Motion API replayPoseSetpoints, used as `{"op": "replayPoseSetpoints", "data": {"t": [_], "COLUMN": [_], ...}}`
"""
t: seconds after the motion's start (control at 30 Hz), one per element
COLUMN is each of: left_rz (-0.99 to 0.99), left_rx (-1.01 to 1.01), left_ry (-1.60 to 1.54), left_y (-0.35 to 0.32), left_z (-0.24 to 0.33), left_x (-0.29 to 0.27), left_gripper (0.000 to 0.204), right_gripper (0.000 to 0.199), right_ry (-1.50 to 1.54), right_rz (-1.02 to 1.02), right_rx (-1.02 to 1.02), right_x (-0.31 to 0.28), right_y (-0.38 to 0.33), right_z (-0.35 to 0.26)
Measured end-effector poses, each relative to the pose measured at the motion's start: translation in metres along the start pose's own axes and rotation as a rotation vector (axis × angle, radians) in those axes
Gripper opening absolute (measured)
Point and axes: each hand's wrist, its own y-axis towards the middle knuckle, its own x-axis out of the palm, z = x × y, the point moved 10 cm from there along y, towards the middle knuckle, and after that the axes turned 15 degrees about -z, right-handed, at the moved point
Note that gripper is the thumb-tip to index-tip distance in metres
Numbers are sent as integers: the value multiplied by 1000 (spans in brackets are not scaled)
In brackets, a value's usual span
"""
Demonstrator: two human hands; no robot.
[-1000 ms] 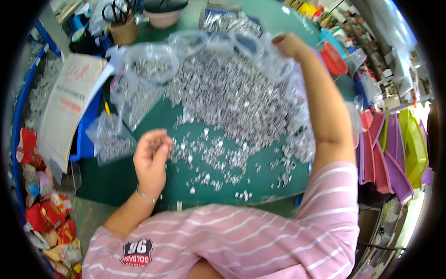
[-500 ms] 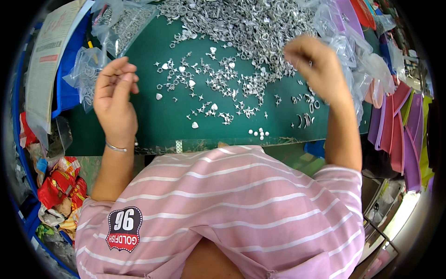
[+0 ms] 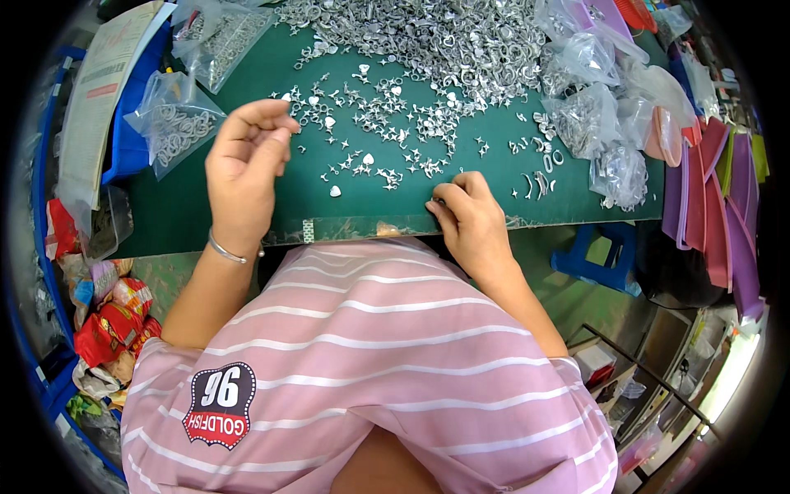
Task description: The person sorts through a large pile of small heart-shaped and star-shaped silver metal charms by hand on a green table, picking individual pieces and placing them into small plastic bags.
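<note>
Sorting small silver metal charms (image 3: pixel 387 148) scattered over a green mat (image 3: pixel 189 206), which gives dark contrast so each bright piece reads clearly. Loose charms lie thinly spread across the middle of the mat, reaching toward its near edge, apart from one another, probably so single pieces can be singled out; one heart-shaped piece (image 3: pixel 335 191) sits alone between the hands, near the near edge. Right hand (image 3: pixel 469 222) rests at the near edge of the mat, fingers curled down and pressed together at the tips, apparently pinching or pushing a small piece against the surface; what lies under the fingertips is hidden. Left hand (image 3: pixel 243 169) is raised over the left-middle of the mat, fingers bent inward with thumb meeting fingertips, loosely cupped as if keeping a few pieces in the palm; contents not visible, cannot tell. A thin bracelet (image 3: pixel 226 249) sits on the left wrist. Dense heap of charms (image 3: pixel 428 41) along the far edge serves as bulk stock. Clear plastic bags (image 3: pixel 177 128) with more metal parts lie at the far-left corner; further bags (image 3: pixel 588 123) crowd the right edge, within reach. Purple trays (image 3: pixel 728 222) stand off the right side; snack wrappers (image 3: pixel 107 321) lie below the left edge.
</note>
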Motion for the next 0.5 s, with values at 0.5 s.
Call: {"op": "replayPoseSetpoints", "data": {"t": [0.5], "left_rz": [-843], "left_rx": [-489], "left_ry": [171], "left_y": [-31], "left_z": [-48], "left_x": [155], "left_gripper": [14], "right_gripper": [24], "right_ry": [169], "right_rz": [-124], "right_rx": [-29], "right_x": [-13], "right_y": [-2], "right_z": [23]}}
